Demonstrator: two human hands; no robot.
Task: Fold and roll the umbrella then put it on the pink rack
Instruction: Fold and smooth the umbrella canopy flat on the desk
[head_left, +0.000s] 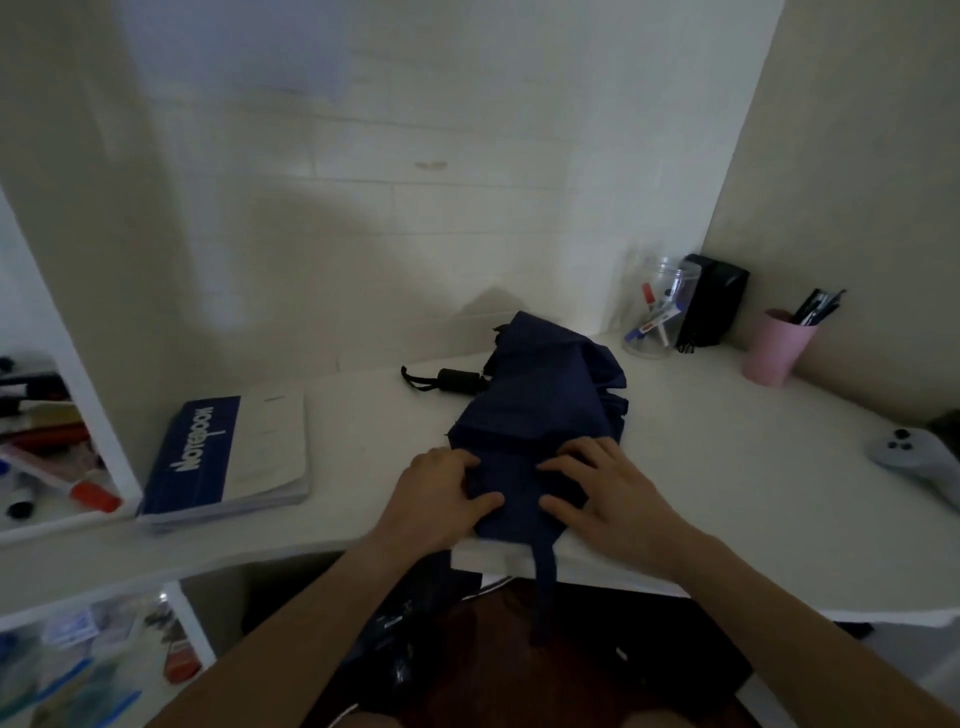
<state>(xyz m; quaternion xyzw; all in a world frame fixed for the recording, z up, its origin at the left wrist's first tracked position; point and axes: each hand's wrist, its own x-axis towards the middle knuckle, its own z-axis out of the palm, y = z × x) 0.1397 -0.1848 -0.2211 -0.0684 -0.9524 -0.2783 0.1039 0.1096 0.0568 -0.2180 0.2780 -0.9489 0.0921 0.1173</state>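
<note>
Umbrella (540, 410) half-folded on the desk (727, 457), both hands on its near end.

I have the left hand (441, 493) and right hand (597, 493) side by side, fingers curled and pinching the navy cloth at the near edge, where a strap (545, 587) dangles off. The fabric looks thin, slick and limp, bunched in loose pleats over the ribs; the handle (457, 382) is a stubby black cylinder with a cord loop at the far left. My worry: slippery panels may spring open if I ease either pinch, and uneven pleats would roll lumpy. I see no pink rack, only a pink cup (774, 348) far right.
</note>
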